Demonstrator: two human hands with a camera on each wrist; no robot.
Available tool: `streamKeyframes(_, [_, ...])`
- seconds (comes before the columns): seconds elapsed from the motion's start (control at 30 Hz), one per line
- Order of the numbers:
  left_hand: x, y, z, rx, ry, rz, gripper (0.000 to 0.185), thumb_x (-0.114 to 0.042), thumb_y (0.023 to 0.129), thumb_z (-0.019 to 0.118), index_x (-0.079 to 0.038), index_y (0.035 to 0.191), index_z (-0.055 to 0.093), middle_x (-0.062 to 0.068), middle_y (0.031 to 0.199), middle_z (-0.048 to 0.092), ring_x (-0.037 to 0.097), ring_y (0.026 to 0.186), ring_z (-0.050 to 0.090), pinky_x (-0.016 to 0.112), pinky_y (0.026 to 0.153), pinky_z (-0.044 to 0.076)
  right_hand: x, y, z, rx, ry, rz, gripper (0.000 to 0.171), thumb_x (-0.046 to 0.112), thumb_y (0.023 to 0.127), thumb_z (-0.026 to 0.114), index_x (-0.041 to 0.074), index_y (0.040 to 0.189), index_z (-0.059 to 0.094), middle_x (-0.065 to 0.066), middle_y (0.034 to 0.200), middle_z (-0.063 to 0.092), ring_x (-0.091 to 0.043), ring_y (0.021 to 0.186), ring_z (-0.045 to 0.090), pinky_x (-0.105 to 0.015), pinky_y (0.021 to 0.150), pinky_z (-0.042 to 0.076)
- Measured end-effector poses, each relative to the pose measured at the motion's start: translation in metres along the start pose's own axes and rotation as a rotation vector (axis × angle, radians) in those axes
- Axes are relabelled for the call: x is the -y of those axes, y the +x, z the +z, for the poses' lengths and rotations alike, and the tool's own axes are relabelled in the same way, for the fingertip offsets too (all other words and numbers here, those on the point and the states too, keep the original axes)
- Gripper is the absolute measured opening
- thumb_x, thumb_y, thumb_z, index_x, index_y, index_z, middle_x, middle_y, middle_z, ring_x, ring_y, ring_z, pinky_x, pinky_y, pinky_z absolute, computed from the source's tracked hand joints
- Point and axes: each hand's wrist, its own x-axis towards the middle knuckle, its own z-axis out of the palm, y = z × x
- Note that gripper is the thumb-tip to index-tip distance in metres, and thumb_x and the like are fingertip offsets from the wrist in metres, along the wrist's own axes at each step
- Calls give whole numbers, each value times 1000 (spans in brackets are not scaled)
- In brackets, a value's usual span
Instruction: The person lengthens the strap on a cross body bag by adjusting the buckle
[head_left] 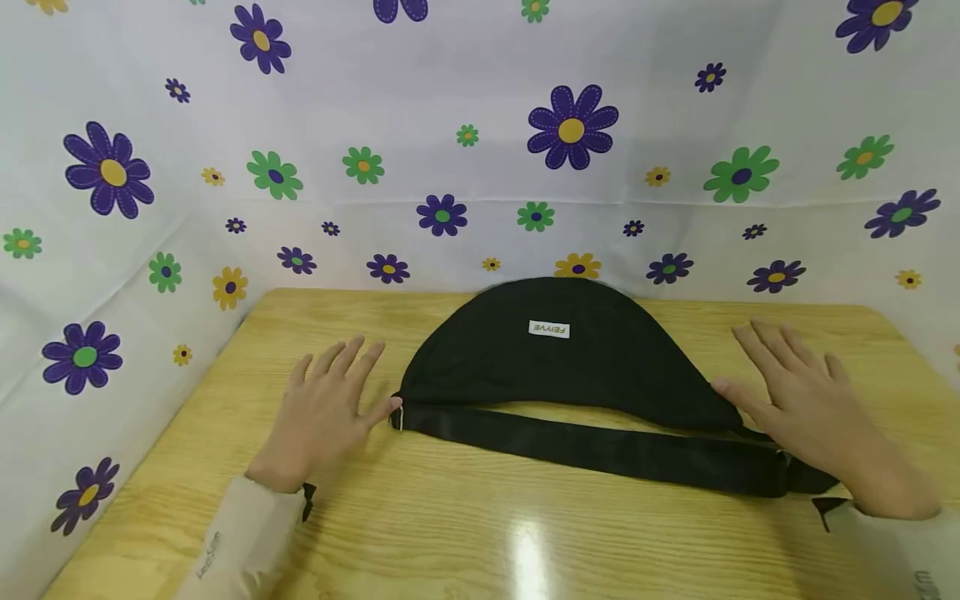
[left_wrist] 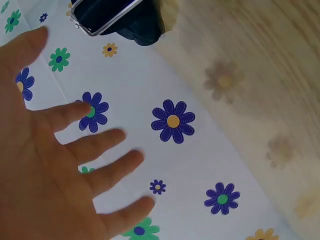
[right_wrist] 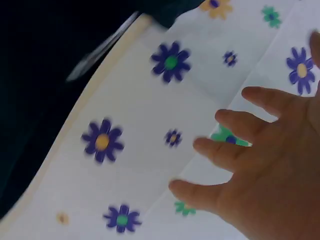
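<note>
bag: black half-moon sling bag (head_left: 562,358), flat on table centre, curved edge toward back wall, straight edge toward person; dark blur along left side in right wrist view (right_wrist: 45,100)
label: small white tag (head_left: 549,329) on bag top, lettering upside down from head view
strap: wide black strap (head_left: 600,448) along near edge of bag, running from left tip to right tip, lying flat on wood
ring: metal buckle at bag's left tip (head_left: 398,417); seen as silver frame with black fabric in left wrist view (left_wrist: 102,19)
left hand: left hand (head_left: 322,417) palm down, flat on or just above table left of bag, contact with wood unclear; fingers straight and spread, thumb tip just beside buckle, touch unclear; holding nothing; spread fingers (left_wrist: 95,145) in wrist view too
right hand: right hand (head_left: 813,408) palm down at bag's right end; fingers straight, slightly spread; thumb touching bag's right tip, heel of hand over strap end; nothing pinched; spread fingers (right_wrist: 225,150) in wrist view, blurred
sleeves: pale cream sleeve on left wrist (head_left: 240,542), small black tab at each cuff
table: light wood-grain table (head_left: 450,533), glare patch near front
backdrop: white cloth with purple, green, yellow flowers (head_left: 480,142) behind and left of table
</note>
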Motion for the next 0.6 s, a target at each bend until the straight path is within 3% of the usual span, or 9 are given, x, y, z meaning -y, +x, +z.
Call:
streamKeyframes(0.07, [1, 0, -1, 32, -76, -1, 60, -41, 100, 63, -5, 147, 52, 22, 143, 55, 44, 128, 53, 62, 103, 41, 12, 6, 1, -35, 48, -61, 69, 39, 104, 58, -3, 154, 36, -33, 148, 43, -52, 119, 52, -70, 100, 35])
streamKeyframes(0.13, [2, 0, -2, 58, -170, -9, 49, -31, 101, 66, -3, 140, 59, 21, 135, 61, 43, 118, 61, 58, 95, 49, 26, 14, 2, -70, 85, -120, 58, 33, 101, 65, -6, 142, 52, -29, 132, 59, -40, 93, 63, -57, 84, 50])
streamKeyframes(0.17, [3, 1, -2, 68, -227, -18, 45, -27, 101, 67, -2, 137, 61, 21, 132, 63, 42, 115, 63, 56, 91, 52, 32, 17, 3, -88, 103, -150, 51, 29, 100, 68, -6, 136, 58, -27, 124, 64, -34, 84, 64, -49, 74, 52])
streamKeyframes(0.23, [3, 2, -1, 86, -316, -33, 39, -20, 100, 67, 0, 133, 63, 19, 128, 65, 39, 111, 65, 53, 86, 55, 44, 25, 6, -122, 123, -221, 41, 20, 95, 73, -7, 125, 66, -21, 112, 71, -26, 73, 64, -43, 67, 52])
streamKeyframes(0.3, [3, 3, 0, 94, -387, -31, 35, -15, 100, 67, 2, 130, 65, 19, 126, 67, 37, 106, 67, 50, 83, 56, 57, 32, 9, -129, 155, -267, 34, 14, 92, 76, -6, 118, 70, -19, 107, 73, -28, 85, 70, -45, 70, 55])
streamKeyframes(0.4, [4, 5, 2, 103, -469, -33, 32, -9, 99, 67, 4, 128, 65, 20, 123, 68, 34, 102, 69, 47, 81, 57, 75, 40, 16, -99, 228, -295, 28, 9, 90, 77, -5, 113, 72, -15, 105, 74, -25, 86, 71, -47, 74, 57])
streamKeyframes(0.6, [5, 8, 6, 109, -591, -51, 29, -2, 96, 68, 8, 123, 66, 22, 117, 69, 34, 96, 71, 44, 79, 59, 102, 55, 28, -25, 358, -306, 22, 4, 91, 75, -5, 110, 73, -13, 101, 74, -18, 80, 69, -37, 71, 57])
